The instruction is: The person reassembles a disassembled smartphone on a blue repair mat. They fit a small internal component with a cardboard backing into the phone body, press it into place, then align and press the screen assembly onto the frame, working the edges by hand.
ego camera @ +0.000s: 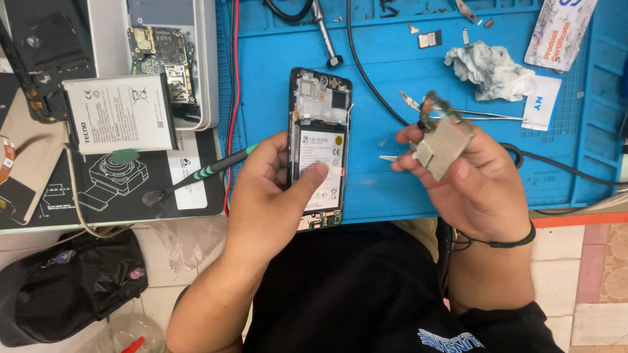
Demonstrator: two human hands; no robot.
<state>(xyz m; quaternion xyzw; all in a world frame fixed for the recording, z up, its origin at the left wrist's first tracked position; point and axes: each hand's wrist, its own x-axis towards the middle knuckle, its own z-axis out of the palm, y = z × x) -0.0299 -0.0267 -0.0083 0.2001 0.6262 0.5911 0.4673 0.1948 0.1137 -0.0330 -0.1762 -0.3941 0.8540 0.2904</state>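
Note:
An opened smartphone (318, 98) lies back-up on the blue repair mat (386, 59), its white battery and circuit parts exposed. My left hand (271, 189) grips the phone's lower left side, thumb pressed on the battery. My right hand (481, 186) is raised to the right of the phone and pinches a small circuit board (443, 134) with a tan shield. Thin metal tweezers (458, 115) lie on the mat behind that hand.
A green-handled brush (203, 173) rests at the mat's left edge. A loose white battery (120, 112) and a white tray holding a circuit board (163, 52) sit left. A crumpled tissue (490, 68), black cables and a screwdriver (325, 36) lie on the mat. A black bag (65, 287) is below.

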